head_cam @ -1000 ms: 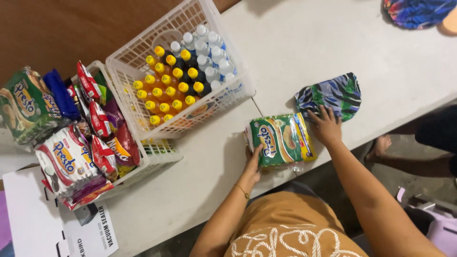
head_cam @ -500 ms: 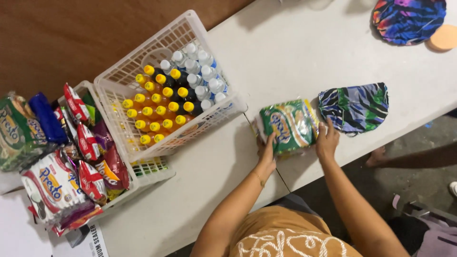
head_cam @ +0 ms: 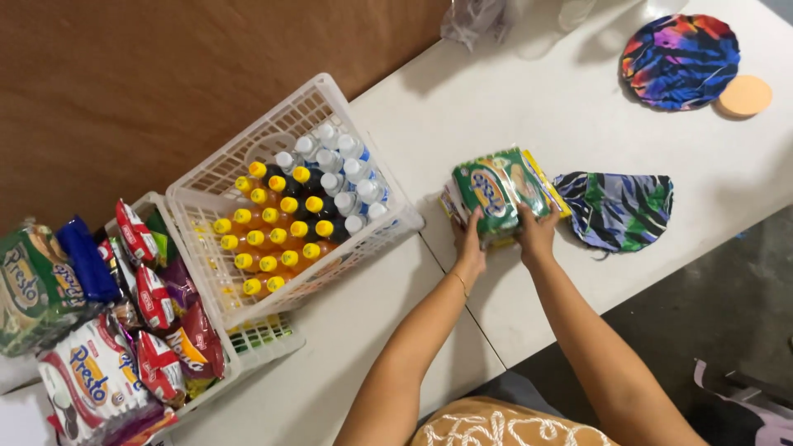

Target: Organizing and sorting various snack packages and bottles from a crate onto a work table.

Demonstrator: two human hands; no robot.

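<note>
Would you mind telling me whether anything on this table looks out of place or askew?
Nothing is spilled or damaged. The only oddity is the white basket of bottles, which sits tilted, its lower corner propped on the rim of the snack basket. Both hands hold the green snack pack on the table.

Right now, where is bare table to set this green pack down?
Bare white table lies beyond the green pack, between the bottle basket and round cloth. Another patch lies nearer, under the left forearm. Crowded: snack basket.
</note>
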